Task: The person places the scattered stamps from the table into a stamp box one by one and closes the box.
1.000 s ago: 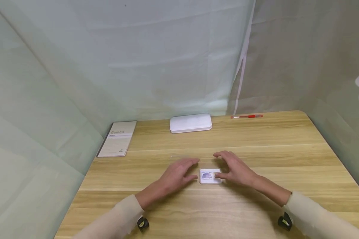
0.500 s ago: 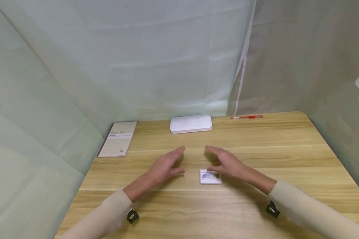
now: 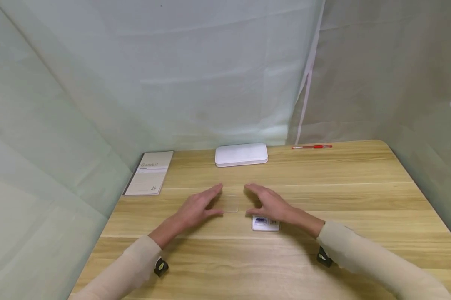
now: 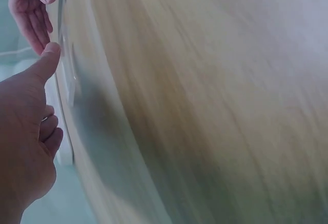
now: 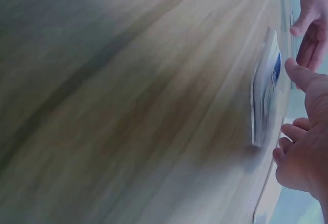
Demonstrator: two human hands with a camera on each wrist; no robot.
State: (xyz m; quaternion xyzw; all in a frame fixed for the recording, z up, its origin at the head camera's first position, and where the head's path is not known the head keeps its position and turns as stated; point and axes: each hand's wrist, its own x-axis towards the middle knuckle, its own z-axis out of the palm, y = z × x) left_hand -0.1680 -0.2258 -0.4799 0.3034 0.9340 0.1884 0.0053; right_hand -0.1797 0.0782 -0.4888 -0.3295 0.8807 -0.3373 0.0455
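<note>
Between the two hands a thin transparent square sheet [image 3: 230, 203] lies on the wooden table. My left hand [image 3: 195, 209] is at its left, fingers and thumb spread apart and holding nothing. On the other side my right hand [image 3: 272, 205] also has its fingers and thumb apart, with nothing in its grasp. Below the right thumb is a small flat white rectangle with a printed picture [image 3: 265, 223], its upper part hidden by that hand. In the right wrist view this printed piece [image 5: 265, 93] shows a clear edge and some thickness. Whether either hand touches the sheet I cannot tell.
At the table's back edge stands a white flat box [image 3: 241, 155]. A notebook marked "Gambit" [image 3: 148, 174] lies at the back left, and a red pen [image 3: 312, 146] at the back right. Pale cloth curtains [image 3: 210, 75] hang behind and beside the table [image 3: 341, 258].
Both hands have moved left and slightly away from me, off the printed white piece to either side of the transparent sheet. The printed piece stays where it was.
</note>
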